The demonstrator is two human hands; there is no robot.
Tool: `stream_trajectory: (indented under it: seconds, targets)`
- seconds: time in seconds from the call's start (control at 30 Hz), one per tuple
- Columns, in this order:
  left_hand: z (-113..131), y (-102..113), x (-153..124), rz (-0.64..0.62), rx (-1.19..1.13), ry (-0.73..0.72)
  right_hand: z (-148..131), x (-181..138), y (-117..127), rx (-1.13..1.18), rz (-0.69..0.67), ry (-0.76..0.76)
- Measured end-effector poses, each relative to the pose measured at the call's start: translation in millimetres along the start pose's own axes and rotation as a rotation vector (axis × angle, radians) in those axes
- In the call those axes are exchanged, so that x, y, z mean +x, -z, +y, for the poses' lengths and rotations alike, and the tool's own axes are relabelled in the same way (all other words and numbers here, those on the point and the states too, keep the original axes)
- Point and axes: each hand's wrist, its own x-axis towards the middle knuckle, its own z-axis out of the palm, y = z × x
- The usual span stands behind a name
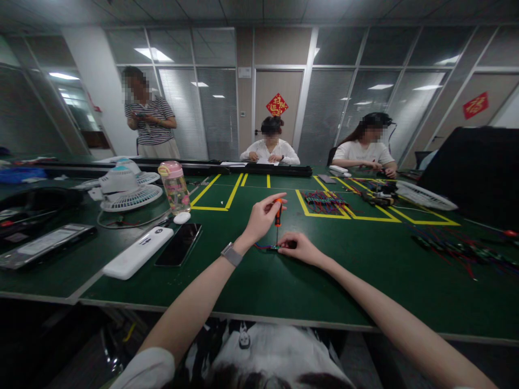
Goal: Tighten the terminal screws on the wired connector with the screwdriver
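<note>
My left hand [263,217] is closed around the orange and black handle of a screwdriver [278,215]. The screwdriver stands upright, its thin shaft pointing down at a small green circuit board [272,248] on the table. Red and blue wires run off the board to the left. Low against the table, my right hand [299,248] pinches the board's right end between thumb and fingers. Whether the screwdriver tip sits in a screw is too small to tell.
Left of my hands lie a black phone [179,245], a white power bank [139,252], a pink-lidded bottle [174,186] and white fans [128,195]. Wired boards lie in a yellow-taped area [325,202], with more at the right [466,246]. Two people sit opposite; another stands.
</note>
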Motion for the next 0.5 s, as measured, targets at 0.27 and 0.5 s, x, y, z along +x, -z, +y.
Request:
stream_trajectory:
  seconds: [0.27, 0.5]
  targets:
    - [1.8, 2.3, -1.9, 0.092, 0.179, -0.089, 0.2, 0.0, -0.2, 0.017, 0.000, -0.009]
    - [0.8, 1.9, -0.2, 0.028, 0.030, -0.026, -0.7, -0.2, 0.1, 0.030, -0.008, -0.013]
